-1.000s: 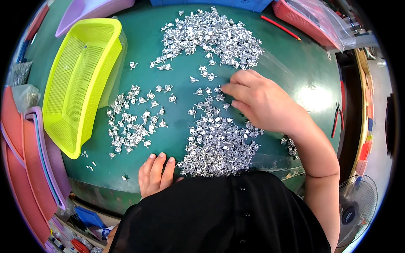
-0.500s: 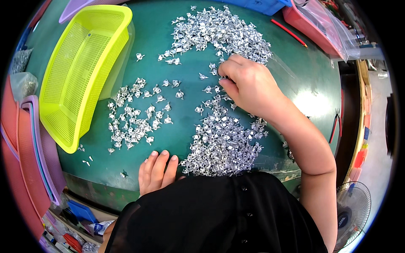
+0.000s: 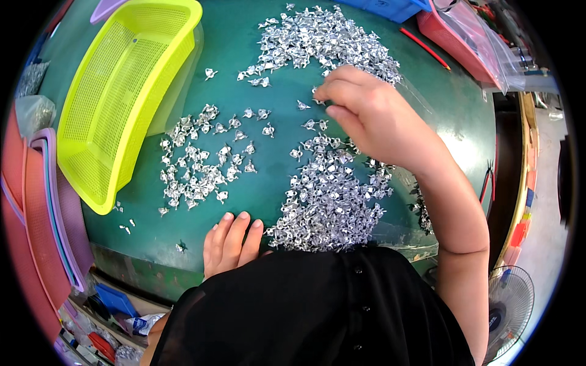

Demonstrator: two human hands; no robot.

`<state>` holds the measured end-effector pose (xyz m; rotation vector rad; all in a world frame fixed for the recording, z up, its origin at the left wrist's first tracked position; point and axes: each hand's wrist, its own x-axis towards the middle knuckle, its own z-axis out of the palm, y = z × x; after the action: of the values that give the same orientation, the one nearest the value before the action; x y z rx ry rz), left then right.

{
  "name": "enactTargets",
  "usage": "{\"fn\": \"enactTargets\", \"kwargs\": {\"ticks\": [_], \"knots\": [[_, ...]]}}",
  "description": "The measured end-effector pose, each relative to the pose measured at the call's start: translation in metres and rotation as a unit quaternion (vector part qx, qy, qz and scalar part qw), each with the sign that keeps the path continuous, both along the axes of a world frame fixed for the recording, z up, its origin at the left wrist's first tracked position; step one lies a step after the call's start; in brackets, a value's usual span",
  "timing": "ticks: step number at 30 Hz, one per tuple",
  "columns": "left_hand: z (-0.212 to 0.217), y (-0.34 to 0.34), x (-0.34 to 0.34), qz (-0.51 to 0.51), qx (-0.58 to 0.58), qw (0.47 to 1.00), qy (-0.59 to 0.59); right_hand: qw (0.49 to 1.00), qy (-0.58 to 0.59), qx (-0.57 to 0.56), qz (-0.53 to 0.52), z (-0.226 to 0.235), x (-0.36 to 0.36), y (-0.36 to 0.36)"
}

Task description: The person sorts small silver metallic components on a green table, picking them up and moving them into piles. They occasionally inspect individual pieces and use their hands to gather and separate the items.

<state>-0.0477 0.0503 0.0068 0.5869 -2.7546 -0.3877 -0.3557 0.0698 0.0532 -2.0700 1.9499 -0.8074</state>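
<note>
My right hand (image 3: 372,113) hovers over the green table with its fingers curled. Thumb and index tip are apart, and the index tip is at a small silvery metal part (image 3: 315,91). Close by lie a few more loose parts. Beyond the hand spreads a large heap of the same parts (image 3: 329,39); another heap (image 3: 329,201) lies between the hand and my body. Left of it is a looser scatter of parts (image 3: 195,174). My left hand (image 3: 232,244) rests at the near table edge, fingers stretched out, holding nothing, beside the near heap.
A yellow-green perforated basket (image 3: 116,110) stands at the left. Stacked pink and purple bins (image 3: 55,207) are further left. A red pencil (image 3: 425,49), a pink bin (image 3: 458,49) and a blue bin (image 3: 390,7) are at the back. Red-handled pliers (image 3: 486,183) lie at the right, near a fan (image 3: 510,311).
The whole view has shifted slightly. My right hand's thumb and index tip have moved further apart beside the loose parts. My left hand stays at the table edge.
</note>
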Motion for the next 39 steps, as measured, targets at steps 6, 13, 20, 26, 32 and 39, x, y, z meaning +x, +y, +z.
{"fn": "enactTargets", "kwargs": {"ticks": [6,13,20,26,32,39], "knots": [[0.005,0.001,0.001,-0.003,0.015,1.0,-0.02,0.994,0.093,0.04,0.03,-0.007,0.017,-0.005],[0.001,0.002,0.002,0.002,0.007,1.0,-0.029,0.986,0.022,0.118,0.114,0.009,0.029,0.023],[-0.005,-0.003,0.0,-0.015,-0.021,1.0,0.004,0.992,0.009,0.069,0.106,0.0,0.035,0.018],[0.0,-0.001,-0.003,-0.006,-0.027,1.0,0.01,0.999,0.01,0.013,0.029,-0.003,0.016,0.015],[-0.004,-0.001,0.003,-0.012,-0.024,1.0,-0.013,0.992,0.124,0.018,0.005,-0.007,0.009,0.021],[-0.003,0.0,0.003,-0.012,-0.024,0.999,-0.024,0.994,0.097,-0.013,-0.048,-0.002,-0.019,0.028]]}}
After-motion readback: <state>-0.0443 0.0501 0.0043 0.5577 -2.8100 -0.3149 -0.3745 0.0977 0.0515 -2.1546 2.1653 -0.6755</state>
